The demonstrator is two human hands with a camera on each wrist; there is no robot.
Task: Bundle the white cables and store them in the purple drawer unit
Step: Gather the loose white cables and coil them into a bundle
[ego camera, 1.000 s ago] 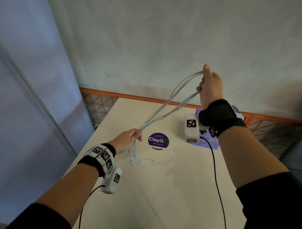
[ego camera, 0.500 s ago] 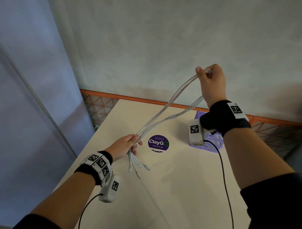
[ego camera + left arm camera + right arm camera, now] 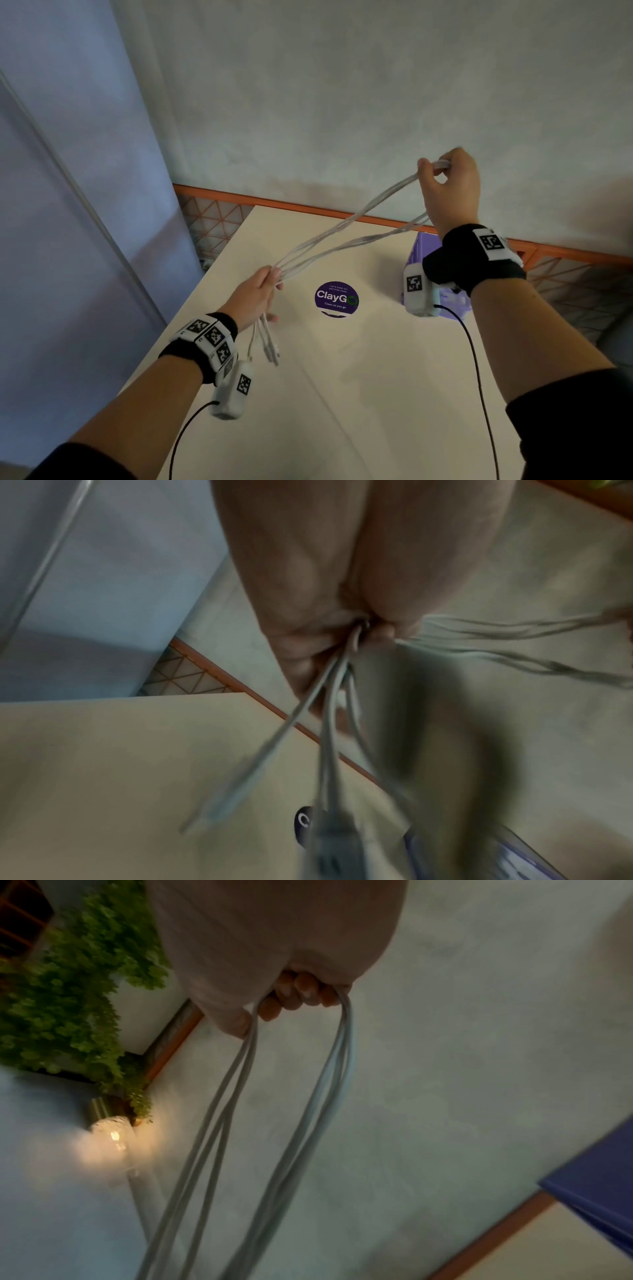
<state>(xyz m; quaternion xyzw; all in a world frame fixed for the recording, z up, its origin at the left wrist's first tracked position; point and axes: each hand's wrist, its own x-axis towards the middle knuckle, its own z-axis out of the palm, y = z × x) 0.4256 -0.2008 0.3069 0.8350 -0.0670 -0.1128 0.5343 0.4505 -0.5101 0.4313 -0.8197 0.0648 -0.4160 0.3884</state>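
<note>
Several white cables (image 3: pixel 346 236) stretch in a long doubled loop between my two hands above the beige table (image 3: pixel 359 394). My right hand (image 3: pixel 448 181) is raised near the wall and grips the loop's bend (image 3: pixel 301 999) in curled fingers. My left hand (image 3: pixel 260 294) hangs lower at the table's left and pinches the strands together (image 3: pixel 356 639); their plug ends (image 3: pixel 270 349) dangle below it, off the table. The purple drawer unit (image 3: pixel 424 253) stands at the table's back right, mostly hidden behind my right wrist.
A round purple ClayGo sticker (image 3: pixel 336 299) lies on the table between the hands. An orange wire-mesh rail (image 3: pixel 308 209) runs along the table's far edge below the grey wall. A blue-grey panel (image 3: pixel 68 171) stands on the left. Black wrist-camera leads (image 3: pixel 479 377) trail over the table.
My left hand has lifted and drawn back toward me, raising the plug ends off the table. My right hand has curled tighter round the loop's bend and shifted slightly right.
</note>
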